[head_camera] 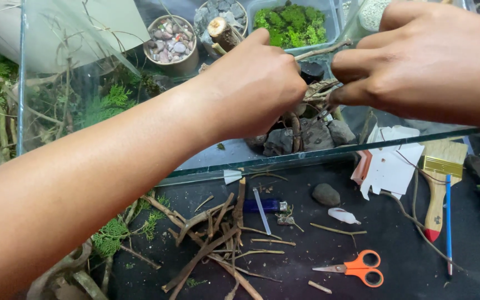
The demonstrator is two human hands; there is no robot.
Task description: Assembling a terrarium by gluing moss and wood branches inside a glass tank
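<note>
Both hands reach over the front wall of a glass tank [306,158]. My left hand [256,83] is closed around brown driftwood branches [318,89] that rise from dark stones [306,136] inside the tank. My right hand [429,61] pinches the same twigs from the right with its fingertips. What lies between the fingers is hidden.
On the black mat lie a pile of twigs [218,239], orange scissors [356,268], a blue lighter [265,206], a small stone [326,194], a paintbrush [437,189], white card pieces [393,164]. Behind the tank stand a tub of moss [293,25] and a pebble cup [170,44].
</note>
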